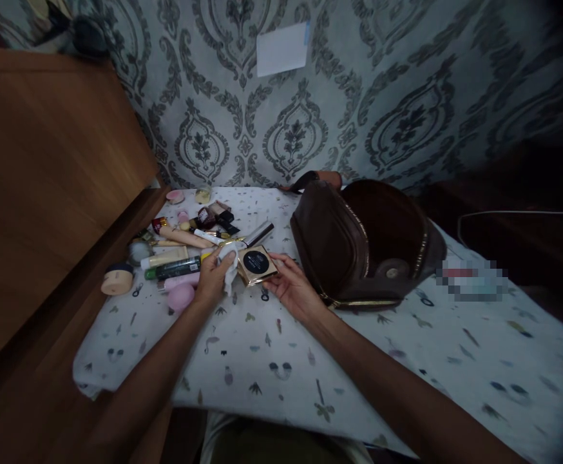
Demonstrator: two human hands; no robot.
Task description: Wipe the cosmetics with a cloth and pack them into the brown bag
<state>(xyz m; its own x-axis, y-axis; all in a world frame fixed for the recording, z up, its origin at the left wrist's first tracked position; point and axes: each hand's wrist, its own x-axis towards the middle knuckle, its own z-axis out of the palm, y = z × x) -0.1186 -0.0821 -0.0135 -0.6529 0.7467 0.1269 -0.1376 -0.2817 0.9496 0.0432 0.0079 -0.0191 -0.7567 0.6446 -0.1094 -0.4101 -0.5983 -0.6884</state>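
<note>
My right hand grips a square gold compact with a round black label, holding it by its right edge above the patterned cloth. Pinched in my left hand is a crumpled white wipe, close against the compact's left side. Beyond and left of my left hand lies a heap of makeup: a dark green tube, a pink round sponge, a cream tube and a jar with a dark lid. An open brown leather bag stands right of my right hand.
A wooden cabinet borders the cloth on the left. Patterned wallpaper rises behind, with a white paper on it. At the right lie a blurred-out packet and a thin white cable.
</note>
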